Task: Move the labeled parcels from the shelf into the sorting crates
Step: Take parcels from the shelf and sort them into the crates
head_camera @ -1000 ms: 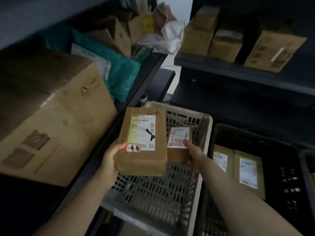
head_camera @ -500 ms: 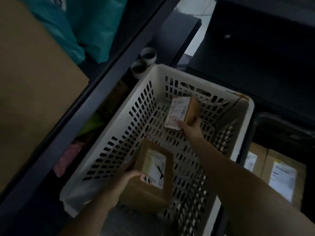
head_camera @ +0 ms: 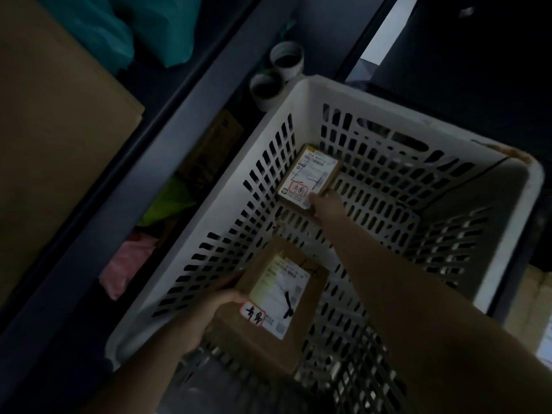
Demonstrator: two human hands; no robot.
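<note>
Dim storage aisle, seen from above: a dark shelf rail (head_camera: pixel 167 162) runs diagonally through the left half of the frame, with a large brown carton (head_camera: pixel 53 138) on it at the upper left and a teal bag (head_camera: pixel 119 28) at the top. Under the rail, a pink bag (head_camera: pixel 131 264) and two white cups (head_camera: pixel 286 58) are visible.

At the center stands a white crate (head_camera: pixel 298 94) with slotted walls, and both hands are inside it. The right hand (head_camera: pixel 325 204) holds the small parcel (head_camera: pixel 307 177) by its lower edge, with the thumb on the label. This parcel is low in the crate, at the upper left corner of its floor. I cannot tell if it already rests on the floor. The left hand (head_camera: pixel 209 312) grips the big parcel (head_camera: pixel 277 297) at its lower left corner, thumb beside the red-framed sticker. This parcel is at the lower part of the crate, tilted, and it looks higher than the small one.

I judge that the step in hand is placing both parcels into the crate. The next move calls for lowering each one until it lies flat, label up, then opening the fingers and lifting the hands out without catching them on the slotted walls.
</note>
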